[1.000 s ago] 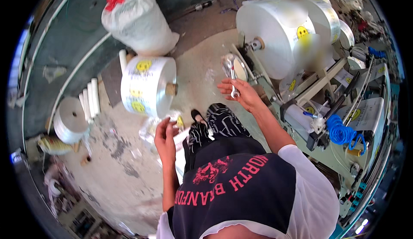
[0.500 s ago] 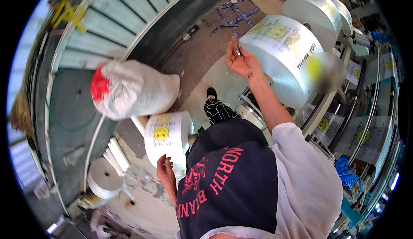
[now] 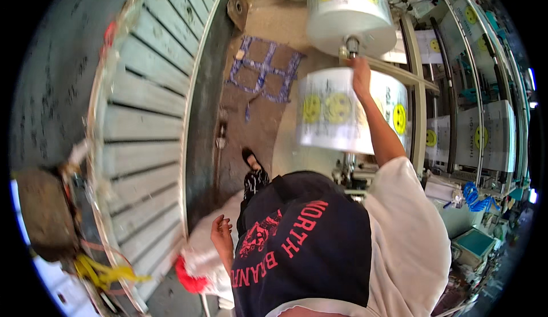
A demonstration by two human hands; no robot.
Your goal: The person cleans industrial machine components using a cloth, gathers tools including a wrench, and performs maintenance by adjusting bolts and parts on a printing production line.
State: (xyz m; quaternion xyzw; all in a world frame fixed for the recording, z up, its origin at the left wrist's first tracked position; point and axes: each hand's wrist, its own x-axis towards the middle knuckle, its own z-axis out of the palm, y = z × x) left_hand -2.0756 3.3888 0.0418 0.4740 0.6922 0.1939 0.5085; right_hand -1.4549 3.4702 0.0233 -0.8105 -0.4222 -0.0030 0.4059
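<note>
Right hand (image 3: 361, 72) is up on the near roll (image 3: 342, 111), far right, by the shaft (image 3: 351, 47); can't tell its grip. Left hand (image 3: 221, 238) hangs loose, fingers spread. I'd steady the roll with both hands, keeping fingers off the shaft.

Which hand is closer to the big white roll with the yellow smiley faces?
The right hand rests on top of the smiley roll. The left hand hangs low beside the person's hip, well away.

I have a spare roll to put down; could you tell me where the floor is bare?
Bare floor lies between the ribbed shutter and the film rolls, past the blue pattern. The machine frame side is crowded; a white sack sits by the left hand.
</note>
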